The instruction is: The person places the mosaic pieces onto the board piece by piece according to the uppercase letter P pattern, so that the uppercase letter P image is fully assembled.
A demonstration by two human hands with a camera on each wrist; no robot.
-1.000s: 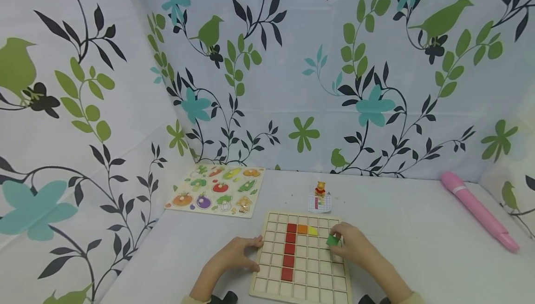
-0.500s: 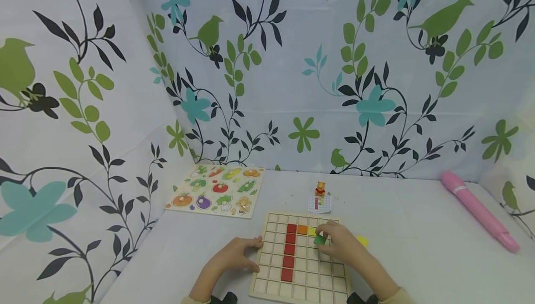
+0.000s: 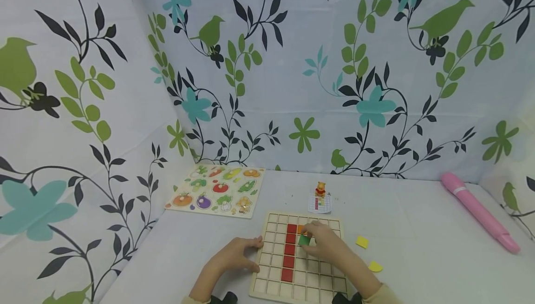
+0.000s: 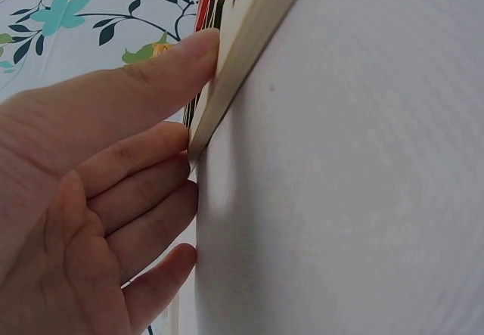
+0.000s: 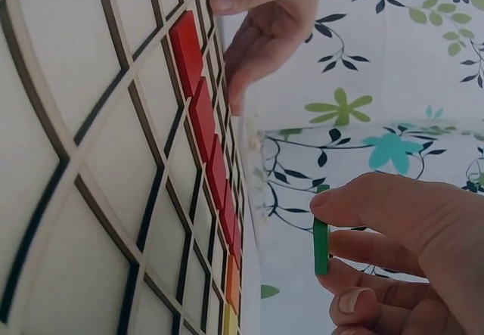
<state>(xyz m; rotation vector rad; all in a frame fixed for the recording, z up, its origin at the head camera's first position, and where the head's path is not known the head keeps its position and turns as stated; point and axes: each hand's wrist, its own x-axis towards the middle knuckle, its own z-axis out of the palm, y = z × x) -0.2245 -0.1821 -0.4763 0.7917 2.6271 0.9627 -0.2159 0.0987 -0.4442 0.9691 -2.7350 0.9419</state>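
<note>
A wooden grid board point(image 3: 313, 280) lies before me, with a column of several red square tiles point(image 3: 289, 249) in its cells. To the right of the top red tile sits an orange tile point(image 5: 232, 282), followed by a yellow tile point(image 5: 230, 320) that my right hand hides in the head view. Between thumb and fingertips my right hand point(image 3: 323, 242) pinches a green square tile point(image 5: 321, 233), held above the board just below the orange one. My left hand point(image 3: 234, 254) rests at the board's left edge, thumb and extended fingers touching its rim.
Two loose yellow pieces, one square point(image 3: 362, 242) and one rounded point(image 3: 375, 266), lie right of the board. Behind it are a small bear figurine point(image 3: 320, 189) and a card point(image 3: 319, 204) with a coloured grid. A vegetable puzzle point(image 3: 217, 190) stands back left, a pink marker-shaped object point(image 3: 478, 211) far right.
My right hand has moved left across the board with the green tile, from the right side to near the orange tile. The loose yellow pieces have come into view. My left hand stays put.
</note>
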